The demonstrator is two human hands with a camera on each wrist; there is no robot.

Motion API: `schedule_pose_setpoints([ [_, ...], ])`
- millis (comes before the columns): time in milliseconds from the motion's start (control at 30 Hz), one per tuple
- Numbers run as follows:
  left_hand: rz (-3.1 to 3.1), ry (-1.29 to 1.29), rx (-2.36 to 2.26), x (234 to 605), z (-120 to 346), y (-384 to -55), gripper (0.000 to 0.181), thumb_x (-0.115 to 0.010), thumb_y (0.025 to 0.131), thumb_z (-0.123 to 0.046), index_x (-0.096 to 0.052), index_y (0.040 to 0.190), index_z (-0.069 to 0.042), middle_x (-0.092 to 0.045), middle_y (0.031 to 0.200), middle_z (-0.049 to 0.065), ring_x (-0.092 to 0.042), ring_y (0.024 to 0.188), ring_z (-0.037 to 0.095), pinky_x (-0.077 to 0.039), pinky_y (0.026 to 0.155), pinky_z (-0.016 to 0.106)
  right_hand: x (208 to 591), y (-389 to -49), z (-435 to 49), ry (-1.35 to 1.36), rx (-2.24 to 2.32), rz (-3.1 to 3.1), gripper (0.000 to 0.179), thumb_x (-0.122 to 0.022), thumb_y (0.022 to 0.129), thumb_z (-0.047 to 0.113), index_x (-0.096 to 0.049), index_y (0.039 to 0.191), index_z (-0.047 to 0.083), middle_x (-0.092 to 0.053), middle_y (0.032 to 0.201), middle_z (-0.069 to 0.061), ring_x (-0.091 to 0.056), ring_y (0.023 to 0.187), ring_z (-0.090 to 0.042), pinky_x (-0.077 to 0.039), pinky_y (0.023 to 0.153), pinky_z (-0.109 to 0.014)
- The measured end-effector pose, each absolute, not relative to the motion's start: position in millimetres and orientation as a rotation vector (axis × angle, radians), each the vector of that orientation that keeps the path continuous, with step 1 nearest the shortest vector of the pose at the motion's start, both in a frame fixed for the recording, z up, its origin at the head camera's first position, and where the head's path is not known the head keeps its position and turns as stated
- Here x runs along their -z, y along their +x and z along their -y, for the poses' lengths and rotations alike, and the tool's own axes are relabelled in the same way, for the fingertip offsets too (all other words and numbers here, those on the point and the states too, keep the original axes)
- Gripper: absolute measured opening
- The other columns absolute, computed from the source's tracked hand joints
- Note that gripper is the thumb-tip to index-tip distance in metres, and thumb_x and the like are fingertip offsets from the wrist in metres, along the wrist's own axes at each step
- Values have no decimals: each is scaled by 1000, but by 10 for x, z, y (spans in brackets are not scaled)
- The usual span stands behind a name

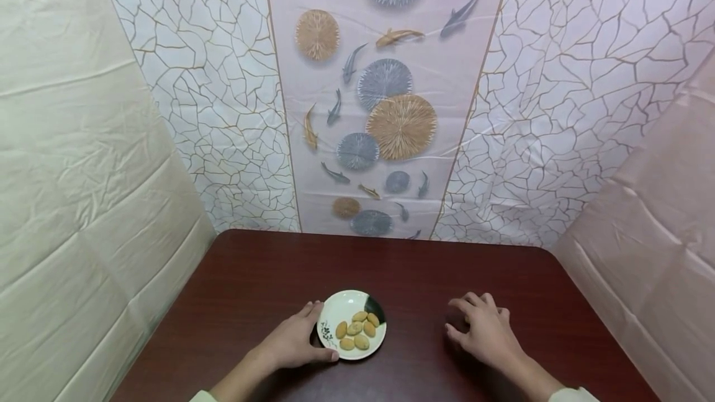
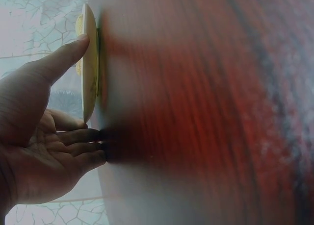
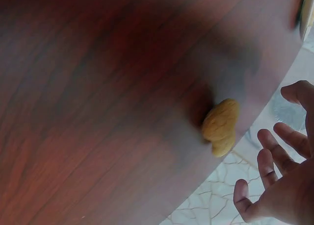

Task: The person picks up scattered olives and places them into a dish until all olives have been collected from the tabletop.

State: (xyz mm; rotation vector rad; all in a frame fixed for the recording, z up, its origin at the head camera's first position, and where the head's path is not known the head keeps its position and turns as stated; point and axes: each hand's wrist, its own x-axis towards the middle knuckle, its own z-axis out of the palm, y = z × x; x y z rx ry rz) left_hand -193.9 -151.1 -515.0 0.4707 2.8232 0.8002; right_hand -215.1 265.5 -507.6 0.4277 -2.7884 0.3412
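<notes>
A small round white plate (image 1: 341,304) with a dark green patch on its rim holds several oval tan pieces (image 1: 355,328), almond-like in shape. At its left edge is my left hand (image 1: 293,337), thumb resting on the near rim and index finger touching the far side; the other fingertips reach down by the table in the left wrist view. My right hand (image 1: 486,332) hovers over the table right of the plate, fingers spread and loosely bent, holding nothing. Below it, the right wrist view shows lumpy tan pieces (image 3: 222,127), perhaps two together, hidden by the hand in the head view.
The dark red-brown wooden table (image 1: 391,265) has rounded far corners. Behind it hangs a patterned cloth (image 1: 357,110) with fish and round motifs. Pale creased cloth (image 1: 84,203) stands along the left side, and similar cloth (image 1: 659,234) on the right.
</notes>
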Motion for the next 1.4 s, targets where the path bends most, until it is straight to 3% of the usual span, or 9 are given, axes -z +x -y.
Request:
schedule_pose_setpoints([
  [100, -2814, 465, -793, 5155, 1513, -1931, 122, -92, 82, -61, -38, 168, 6, -42, 171, 33, -45, 158, 52, -45, 121, 71, 5109, -2151, -2723, 398, -346, 2839, 38, -93, 88, 35, -80, 120, 20, -67, 99, 5, -54, 100, -24, -47, 74, -56],
  [400, -2822, 460, -781, 5180, 1518, -1944, 122, -92, 82, -61, -38, 168, 6, -42, 171, 33, -45, 159, 51, -45, 121, 70, 5162, -2224, -2890, 330, -360, 2949, 37, -90, 92, 38, -79, 124, 21, -71, 117, -1, -58, 113, -34, -47, 77, -60],
  [933, -2815, 447, -777, 5148, 1514, -1954, 123, -92, 82, -63, -37, 169, 5, -41, 172, 33, -46, 158, 52, -46, 121, 70, 5178, -2281, -2982, 281, -363, 2908, 17, -89, 92, 30, -82, 106, 23, -70, 115, -2, -59, 106, -36, -46, 69, -55],
  [1400, -2817, 468, -788, 5153, 1530, -1960, 123, -91, 83, -64, -37, 168, 6, -41, 172, 33, -44, 159, 51, -45, 121, 70, 5224, -2317, -3002, 246, -367, 2911, 15, -87, 93, 26, -80, 106, 24, -72, 118, -9, -60, 111, -40, -48, 70, -56],
])
